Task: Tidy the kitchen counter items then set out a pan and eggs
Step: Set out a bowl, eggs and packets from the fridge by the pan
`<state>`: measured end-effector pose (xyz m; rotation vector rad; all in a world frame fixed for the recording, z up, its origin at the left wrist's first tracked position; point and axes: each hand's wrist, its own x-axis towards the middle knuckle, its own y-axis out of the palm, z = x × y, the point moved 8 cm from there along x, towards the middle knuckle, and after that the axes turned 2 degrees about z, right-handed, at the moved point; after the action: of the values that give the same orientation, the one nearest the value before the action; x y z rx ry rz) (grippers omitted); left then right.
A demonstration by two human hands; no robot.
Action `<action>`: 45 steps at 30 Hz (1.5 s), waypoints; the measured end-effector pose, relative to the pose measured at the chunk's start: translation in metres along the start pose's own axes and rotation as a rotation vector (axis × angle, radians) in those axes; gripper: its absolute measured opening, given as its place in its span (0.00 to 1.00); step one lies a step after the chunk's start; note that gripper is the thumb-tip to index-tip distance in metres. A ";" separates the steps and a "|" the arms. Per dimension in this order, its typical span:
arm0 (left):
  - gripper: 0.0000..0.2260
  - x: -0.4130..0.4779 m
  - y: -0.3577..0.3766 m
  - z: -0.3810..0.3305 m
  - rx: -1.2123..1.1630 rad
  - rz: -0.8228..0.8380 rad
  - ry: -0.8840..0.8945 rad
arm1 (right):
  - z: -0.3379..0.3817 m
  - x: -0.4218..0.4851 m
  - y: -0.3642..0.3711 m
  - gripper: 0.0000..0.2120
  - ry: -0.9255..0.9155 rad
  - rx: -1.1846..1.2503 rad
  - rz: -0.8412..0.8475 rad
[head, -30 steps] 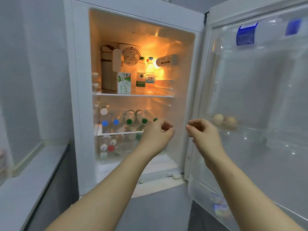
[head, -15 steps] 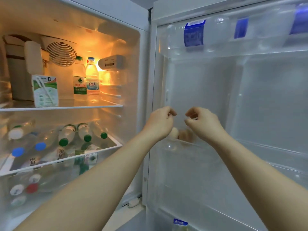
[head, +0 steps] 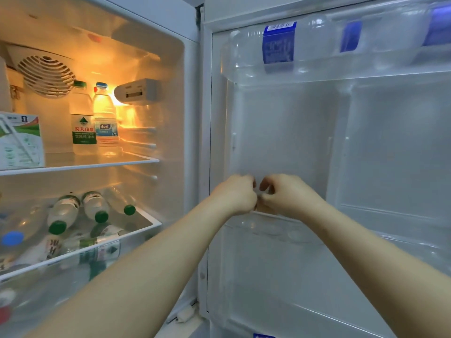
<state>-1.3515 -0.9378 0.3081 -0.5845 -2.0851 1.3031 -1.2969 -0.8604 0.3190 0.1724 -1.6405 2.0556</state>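
Observation:
Both my hands are inside the open fridge door at its middle shelf (head: 366, 230). My left hand (head: 234, 193) and my right hand (head: 290, 193) sit knuckle to knuckle, with their fingers curled down over the spot where two eggs lie. Only a tan sliver of an egg (head: 264, 208) shows between and under the hands; the rest of the eggs is hidden. Each hand appears to grip one egg. No pan is in view.
The lit fridge compartment is on the left. Two upright water bottles (head: 83, 123) and a carton (head: 20, 140) stand on its glass shelf (head: 102, 163), and several bottles (head: 95, 208) lie below. The top door bin (head: 317, 67) holds blue-labelled bottles.
My view has moved in and right toward the door. Both hands moved from in front of the compartment to the door shelf and closed over the eggs, which were visible before.

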 end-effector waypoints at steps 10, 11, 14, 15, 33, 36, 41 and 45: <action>0.10 -0.001 -0.002 -0.006 0.190 -0.012 -0.035 | -0.004 0.000 0.006 0.12 0.006 -0.007 0.062; 0.08 -0.001 -0.003 -0.006 0.202 -0.020 -0.043 | -0.005 0.000 0.005 0.12 0.011 -0.011 0.059; 0.04 -0.001 -0.002 -0.008 0.251 -0.014 -0.052 | -0.007 -0.001 0.004 0.10 0.023 -0.030 0.052; 0.03 -0.001 -0.001 -0.008 0.267 -0.002 -0.058 | -0.008 0.000 0.004 0.10 0.027 -0.036 0.052; 0.14 0.003 0.011 -0.016 0.325 0.191 -0.021 | -0.010 0.001 0.010 0.07 0.021 -0.045 0.120; 0.13 0.001 0.009 -0.017 0.318 0.182 -0.024 | -0.008 0.002 0.011 0.10 -0.002 -0.056 0.133; 0.14 -0.001 0.008 -0.017 0.289 0.164 -0.033 | -0.006 0.002 0.012 0.13 -0.032 -0.049 0.148; 0.14 -0.001 0.009 -0.018 0.258 0.170 -0.035 | -0.006 0.004 0.017 0.13 -0.050 -0.055 0.174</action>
<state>-1.3380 -0.9232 0.3060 -0.6379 -1.8855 1.6586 -1.3066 -0.8563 0.3045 0.0637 -1.7967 2.1454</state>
